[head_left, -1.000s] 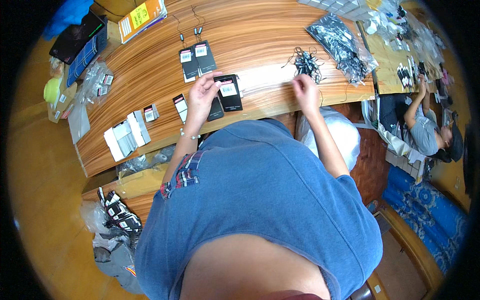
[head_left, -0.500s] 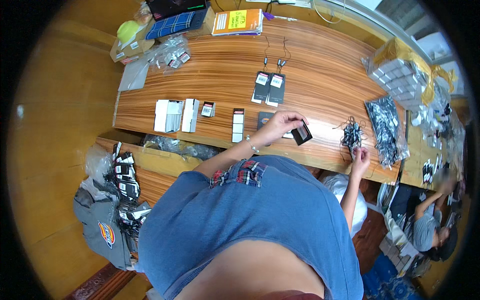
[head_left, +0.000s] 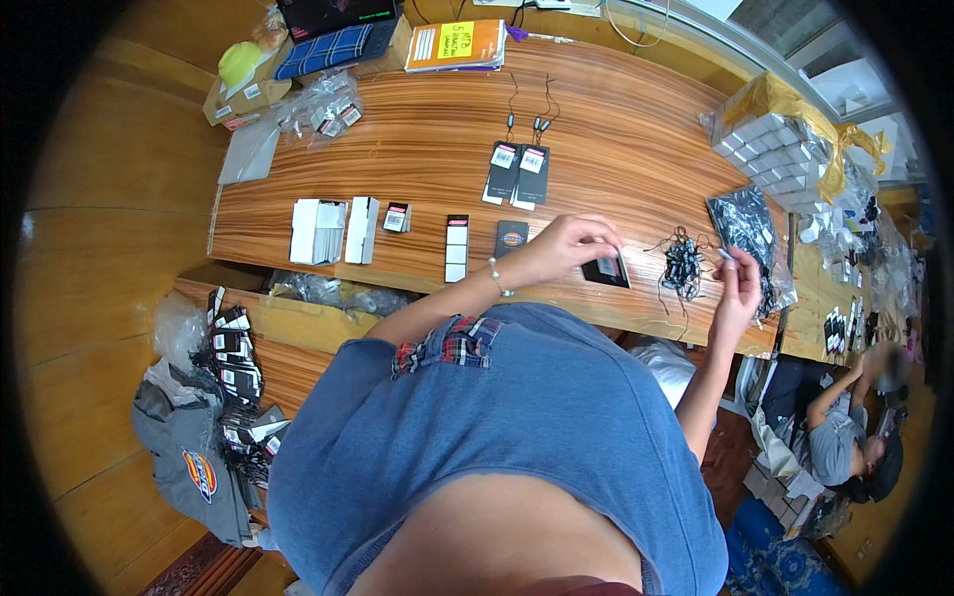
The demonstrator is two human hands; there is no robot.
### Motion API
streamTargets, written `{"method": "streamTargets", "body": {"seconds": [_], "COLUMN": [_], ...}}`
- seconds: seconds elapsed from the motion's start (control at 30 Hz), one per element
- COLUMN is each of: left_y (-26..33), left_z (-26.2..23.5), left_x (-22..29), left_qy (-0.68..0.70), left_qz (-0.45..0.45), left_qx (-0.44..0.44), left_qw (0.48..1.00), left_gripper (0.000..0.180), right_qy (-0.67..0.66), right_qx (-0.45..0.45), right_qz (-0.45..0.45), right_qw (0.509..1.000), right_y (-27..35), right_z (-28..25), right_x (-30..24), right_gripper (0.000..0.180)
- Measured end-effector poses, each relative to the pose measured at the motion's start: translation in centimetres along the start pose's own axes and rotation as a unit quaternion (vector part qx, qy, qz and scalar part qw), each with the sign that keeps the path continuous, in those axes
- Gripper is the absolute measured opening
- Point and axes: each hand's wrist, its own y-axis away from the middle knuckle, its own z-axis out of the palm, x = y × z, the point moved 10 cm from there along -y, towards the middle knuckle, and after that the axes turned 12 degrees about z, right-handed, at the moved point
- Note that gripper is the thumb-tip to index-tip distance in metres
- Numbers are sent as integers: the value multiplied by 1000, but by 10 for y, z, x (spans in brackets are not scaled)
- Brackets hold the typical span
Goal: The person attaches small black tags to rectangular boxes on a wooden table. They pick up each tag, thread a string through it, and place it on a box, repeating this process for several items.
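My left hand point(head_left: 571, 248) is closed, its fingertips pinching the edge of a black hang tag point(head_left: 606, 272) just above the table's near edge. My right hand point(head_left: 737, 288) is closed too, with a tag string's small pale plastic end point(head_left: 724, 255) between thumb and fingers. Between the hands lies a tangled bundle of black tag strings point(head_left: 683, 263). Left of my left hand are a dark tag with a logo point(head_left: 512, 236) and a black strip with white labels point(head_left: 456, 248). Farther back, dark hang tags point(head_left: 533, 177) lie with their strings stretched away from me.
White card stacks point(head_left: 318, 230) and a small label stack point(head_left: 397, 218) stand at the left. A plastic bag of black strings point(head_left: 743, 223) lies right, below wrapped white boxes point(head_left: 775, 139). Folders point(head_left: 455, 47) sit at the back. Another person point(head_left: 840, 442) works at far right.
My right hand has lifted away from the string bundle, up and to the right, with a string end in its fingers. My left hand keeps the black tag, now tilted flatter.
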Motion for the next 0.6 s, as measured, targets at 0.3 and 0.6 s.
{"method": "streamTargets", "body": {"seconds": [0.3,0.6], "left_y": [-19,2], "left_z": [36,6], "left_x": [25,2], "left_qy": [-85,45], "left_qz": [27,-82], "left_qx": [-131,-55], "left_qw": [987,994], "left_gripper": [14,14], "right_qy": [3,-471], "right_qx": [-241,-283], "right_qz": [99,182], "right_qw": [966,815], "right_y": [41,39], "right_z": [104,109], "right_x": [-14,-26], "right_gripper": [20,20]}}
